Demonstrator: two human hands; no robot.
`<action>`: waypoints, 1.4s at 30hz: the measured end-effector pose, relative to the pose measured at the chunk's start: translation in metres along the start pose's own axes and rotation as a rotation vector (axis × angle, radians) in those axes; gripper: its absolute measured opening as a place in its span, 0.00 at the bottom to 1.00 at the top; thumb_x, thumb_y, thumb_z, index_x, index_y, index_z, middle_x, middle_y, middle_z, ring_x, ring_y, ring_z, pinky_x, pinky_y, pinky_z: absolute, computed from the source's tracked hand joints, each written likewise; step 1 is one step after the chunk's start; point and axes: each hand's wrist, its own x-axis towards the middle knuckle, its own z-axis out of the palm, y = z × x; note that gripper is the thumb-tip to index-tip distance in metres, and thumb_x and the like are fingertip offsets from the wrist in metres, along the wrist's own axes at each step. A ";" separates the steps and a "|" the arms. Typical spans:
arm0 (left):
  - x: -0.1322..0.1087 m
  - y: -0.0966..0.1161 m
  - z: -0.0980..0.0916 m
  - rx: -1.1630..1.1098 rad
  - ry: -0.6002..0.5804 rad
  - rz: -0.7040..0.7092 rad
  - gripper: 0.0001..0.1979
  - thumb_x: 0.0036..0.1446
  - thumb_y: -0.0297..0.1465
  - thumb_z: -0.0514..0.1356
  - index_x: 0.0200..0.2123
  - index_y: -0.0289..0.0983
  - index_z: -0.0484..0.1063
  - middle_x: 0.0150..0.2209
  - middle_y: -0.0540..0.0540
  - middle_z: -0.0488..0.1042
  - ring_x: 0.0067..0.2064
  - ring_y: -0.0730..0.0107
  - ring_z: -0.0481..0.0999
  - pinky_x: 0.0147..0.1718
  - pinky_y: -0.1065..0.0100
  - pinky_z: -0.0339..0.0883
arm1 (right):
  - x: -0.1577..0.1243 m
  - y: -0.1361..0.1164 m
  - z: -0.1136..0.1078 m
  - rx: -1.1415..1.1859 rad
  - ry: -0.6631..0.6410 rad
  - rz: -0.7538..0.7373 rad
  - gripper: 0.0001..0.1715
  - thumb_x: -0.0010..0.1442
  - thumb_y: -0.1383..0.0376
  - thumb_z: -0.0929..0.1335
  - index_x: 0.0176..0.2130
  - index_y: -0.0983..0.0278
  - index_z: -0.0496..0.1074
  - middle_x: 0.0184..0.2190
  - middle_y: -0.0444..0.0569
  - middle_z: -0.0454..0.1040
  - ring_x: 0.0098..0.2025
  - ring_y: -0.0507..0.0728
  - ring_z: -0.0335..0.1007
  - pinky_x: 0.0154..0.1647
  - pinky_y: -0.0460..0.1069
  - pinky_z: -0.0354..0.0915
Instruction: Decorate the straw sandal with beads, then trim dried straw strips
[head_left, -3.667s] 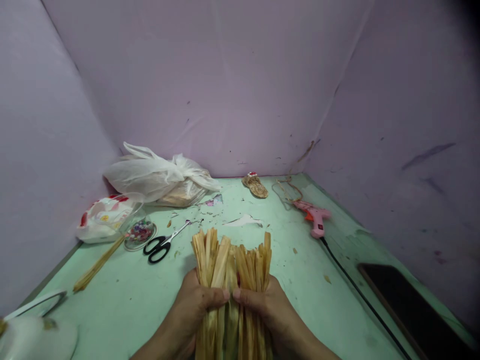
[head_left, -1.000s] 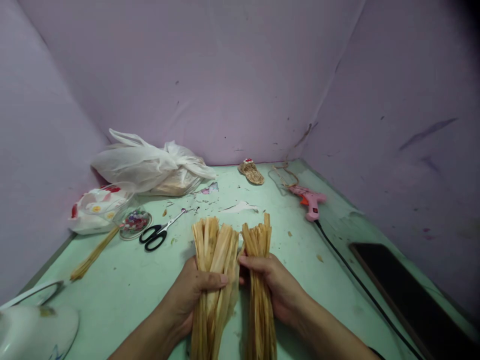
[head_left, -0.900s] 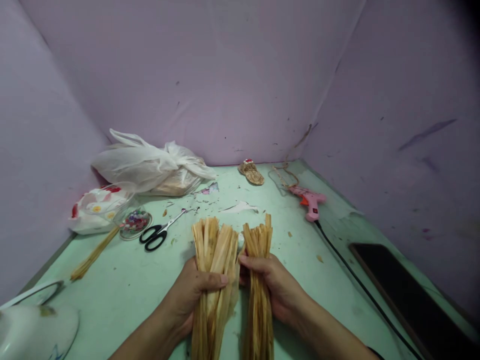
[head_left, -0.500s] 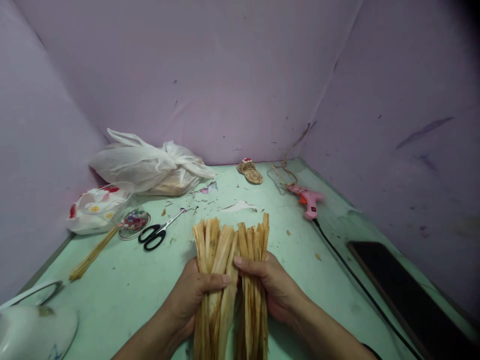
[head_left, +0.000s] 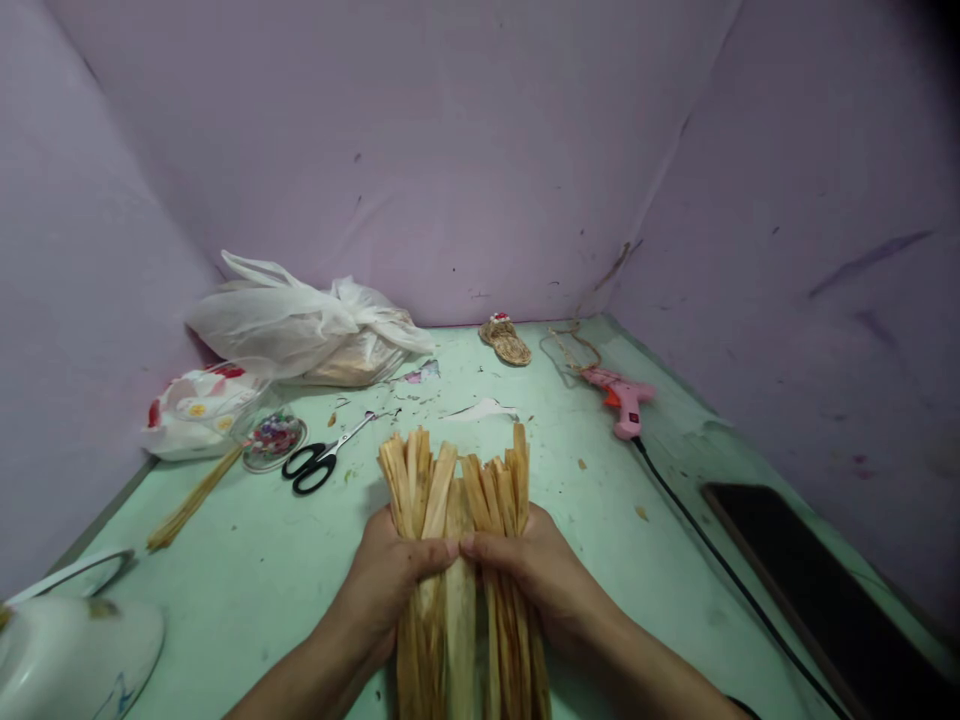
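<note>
Both my hands grip a bundle of dry, tan plant-fibre strips that look like dried husk or stalk. My left hand wraps the left part, its thumb lying across the front. Around the right part closes my right hand. The two thumb tips meet, or nearly meet, at the middle of the bundle. The strips stand roughly upright with uneven top ends; their lower ends run out of the picture. Most of my fingers are hidden behind the strips.
A pair of black-handled scissors, a dish of beads and a thin straw bundle lie left. Behind are a plastic bag and a small woven slipper. Rightward are a pink glue gun, its cord and a dark phone.
My thumbs have come closer together, drawing the two parts of the bundle against each other. The whole view has shifted slightly.
</note>
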 end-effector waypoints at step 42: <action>-0.003 0.035 -0.004 0.002 0.137 -0.077 0.14 0.30 0.18 0.66 0.27 0.30 0.71 0.19 0.47 0.74 0.19 0.69 0.72 0.20 0.69 0.69 | 0.004 -0.037 -0.024 0.184 0.234 0.217 0.08 0.40 0.71 0.74 0.24 0.69 0.72 0.13 0.43 0.69 0.16 0.48 0.65 0.17 0.41 0.65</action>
